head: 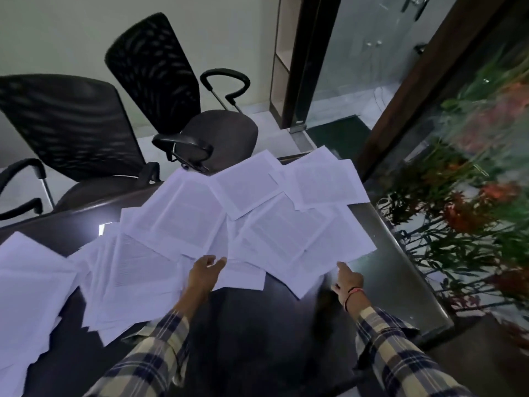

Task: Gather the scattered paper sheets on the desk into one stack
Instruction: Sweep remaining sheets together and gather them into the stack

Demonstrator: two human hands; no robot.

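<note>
We hover both grips unclenched, holding nothing: left hand over the scattered white printed paper sheets, right hand at their near-right corner.

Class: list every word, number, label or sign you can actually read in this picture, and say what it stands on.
None can be read.
Paper sheets: grey blocks of printed lines, too small and blurred to read.
Desk, chairs, glass door: no text visible.
</note>
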